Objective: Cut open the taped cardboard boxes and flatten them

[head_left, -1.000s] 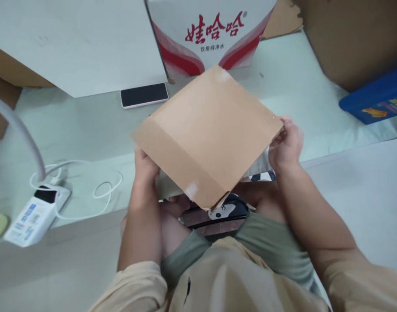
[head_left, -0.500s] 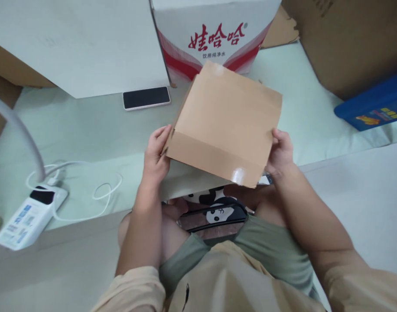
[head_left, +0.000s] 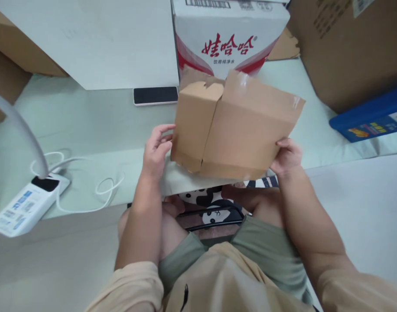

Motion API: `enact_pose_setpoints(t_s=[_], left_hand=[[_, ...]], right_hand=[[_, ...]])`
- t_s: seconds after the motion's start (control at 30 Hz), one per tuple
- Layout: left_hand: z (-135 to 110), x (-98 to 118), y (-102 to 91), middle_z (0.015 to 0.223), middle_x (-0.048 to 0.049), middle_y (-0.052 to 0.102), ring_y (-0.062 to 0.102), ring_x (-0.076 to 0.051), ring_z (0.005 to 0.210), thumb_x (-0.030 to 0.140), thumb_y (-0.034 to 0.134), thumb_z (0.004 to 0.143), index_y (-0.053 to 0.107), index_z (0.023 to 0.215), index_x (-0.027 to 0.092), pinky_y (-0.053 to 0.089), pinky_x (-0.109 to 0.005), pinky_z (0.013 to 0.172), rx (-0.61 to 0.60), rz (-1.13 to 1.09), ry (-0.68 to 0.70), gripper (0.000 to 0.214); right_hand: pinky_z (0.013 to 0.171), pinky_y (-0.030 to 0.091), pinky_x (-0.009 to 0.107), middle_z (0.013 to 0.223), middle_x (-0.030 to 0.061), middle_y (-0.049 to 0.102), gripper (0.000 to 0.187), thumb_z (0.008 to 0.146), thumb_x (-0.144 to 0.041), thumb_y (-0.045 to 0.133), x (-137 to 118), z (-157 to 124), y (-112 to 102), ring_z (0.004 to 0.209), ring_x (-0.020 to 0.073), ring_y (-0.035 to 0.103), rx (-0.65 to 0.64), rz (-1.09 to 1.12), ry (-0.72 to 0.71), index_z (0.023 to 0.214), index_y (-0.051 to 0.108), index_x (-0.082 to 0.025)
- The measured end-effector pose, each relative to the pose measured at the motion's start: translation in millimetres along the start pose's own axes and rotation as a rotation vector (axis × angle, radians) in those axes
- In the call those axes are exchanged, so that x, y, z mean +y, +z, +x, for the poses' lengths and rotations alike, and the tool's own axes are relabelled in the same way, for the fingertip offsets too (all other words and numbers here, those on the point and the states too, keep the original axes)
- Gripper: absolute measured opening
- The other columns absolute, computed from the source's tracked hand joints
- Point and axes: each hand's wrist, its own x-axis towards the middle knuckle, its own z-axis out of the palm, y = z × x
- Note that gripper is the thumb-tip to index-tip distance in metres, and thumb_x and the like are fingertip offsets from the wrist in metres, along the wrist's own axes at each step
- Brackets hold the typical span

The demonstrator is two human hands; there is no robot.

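Observation:
A brown cardboard box (head_left: 247, 130), partly unfolded, is held tilted over the front edge of the table. Its left panel (head_left: 193, 125) bends along a crease, and strips of clear tape shine near its corners. My right hand (head_left: 287, 156) pinches the right edge, thumb on top. My left hand (head_left: 157, 149) is at the left edge with fingers apart, the fingertips at the rim of the panel and the thumb beside it, not clamped on it. Behind the cardboard lies a phone (head_left: 155, 96), dark screen up.
A white and red carton (head_left: 231, 26) stands behind, with a large white panel (head_left: 120, 43) to its left. At right are a big brown box (head_left: 351, 56) and a blue pack (head_left: 370, 119). A white power strip (head_left: 26, 212) with cables lies on the left of the green-covered table (head_left: 94, 125).
The cardboard has turned and opened out, so a left panel and a raised back flap now show. My left hand's grip has loosened; my right hand still pinches the right side.

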Motion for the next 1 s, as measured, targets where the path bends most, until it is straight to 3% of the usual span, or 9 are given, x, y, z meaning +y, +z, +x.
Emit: enact_pose_setpoints(t_s=[0.1,0.2,0.37,0.47,0.57,0.7,0.83,0.9,1.0], left_hand=[[0.3,1.7,-0.7,0.139,-0.0092,0.062,0.070,-0.023,0.109,0.058,0.075,0.078,0.063,0.133,0.031,0.058,-0.035,0.096,0.105,0.038,0.018,0.062],[1.3,4.3,-5.3,0.142,-0.0095,0.059,0.064,-0.028,0.123,0.065,0.074,0.078,0.061,0.138,0.031,0.054,-0.040,0.105,0.101,0.130,0.055,0.069],[0.3,8.8,-13.5,0.133,-0.0126,0.058,0.053,-0.033,0.137,0.063,0.073,0.076,0.078,0.106,0.024,0.044,-0.049,0.118,-0.060,0.366,-0.165,0.049],[-1.2,11.3,-13.6,0.122,-0.0087,0.059,0.060,-0.028,0.116,0.055,0.080,0.070,0.072,0.092,0.023,0.052,-0.045,0.103,-0.055,0.390,-0.225,0.039],[-0.1,11.8,-11.7,0.102,-0.0037,0.058,0.057,-0.021,0.093,0.045,0.088,0.064,0.058,0.082,0.022,0.052,-0.035,0.086,0.059,0.401,-0.187,0.042],[5.5,8.1,-6.5,0.098,-0.0021,0.059,0.056,-0.018,0.089,0.033,0.092,0.055,0.057,0.089,0.022,0.048,-0.030,0.078,0.210,0.351,-0.155,0.050],[12.1,8.6,-1.1,0.099,-0.0014,0.061,0.059,-0.013,0.074,0.033,0.079,0.070,0.056,0.104,0.025,0.045,-0.025,0.060,0.412,0.140,-0.171,0.042],[14.0,11.9,-0.5,0.095,-0.0007,0.061,0.060,-0.011,0.064,0.034,0.072,0.077,0.055,0.100,0.026,0.043,-0.023,0.051,0.467,0.043,-0.217,0.031],[14.1,17.2,-1.8,0.088,0.0009,0.060,0.060,-0.010,0.058,0.028,0.072,0.077,0.055,0.093,0.026,0.044,-0.022,0.049,0.473,-0.005,-0.241,0.024]], right_hand=[[0.065,0.057,0.034,0.078,-0.0035,0.075,0.029,0.050,-0.029,0.064,-3.3,-3.4,9.2,0.068,0.0185,0.067,0.047,0.138,0.147,0.078,0.069,-0.027],[0.060,0.052,0.029,0.072,-0.0049,0.073,0.028,0.050,-0.026,0.066,-3.5,-7.3,15.4,0.066,0.0170,0.064,-0.016,0.060,0.183,0.078,0.069,-0.026],[0.058,0.051,0.030,0.074,-0.0033,0.074,0.024,0.051,-0.025,0.067,-4.1,-10.3,15.8,0.066,0.0173,0.065,-0.101,-0.021,0.244,0.075,0.071,-0.025],[0.055,0.051,0.030,0.074,-0.0019,0.074,0.022,0.055,-0.026,0.066,-4.2,-9.4,14.5,0.066,0.0178,0.066,-0.135,-0.070,0.247,0.076,0.071,-0.024],[0.055,0.054,0.030,0.071,-0.0015,0.073,0.021,0.059,-0.031,0.074,-2.2,-9.0,13.6,0.063,0.0180,0.066,-0.146,-0.069,0.233,0.078,0.071,-0.024],[0.060,0.060,0.036,0.068,0.0007,0.074,0.041,0.058,-0.051,0.088,0.1,-10.6,11.8,0.060,0.0209,0.069,-0.158,-0.081,0.268,0.082,0.071,-0.023],[0.070,0.064,0.045,0.074,0.0038,0.076,0.043,0.057,-0.051,0.088,-6.0,-9.6,7.7,0.076,0.0288,0.075,-0.012,-0.027,0.156,0.085,0.070,-0.023],[0.079,0.065,0.046,0.080,0.0044,0.076,0.038,0.058,-0.045,0.085,-13.3,-9.1,3.5,0.085,0.0294,0.076,0.155,0.061,0.049,0.085,0.069,-0.023],[0.090,0.065,0.038,0.091,0.0031,0.077,0.024,0.059,-0.037,0.077,-26.3,-15.9,-8.6,0.097,0.0249,0.074,0.452,0.231,-0.125,0.078,0.068,-0.025]])
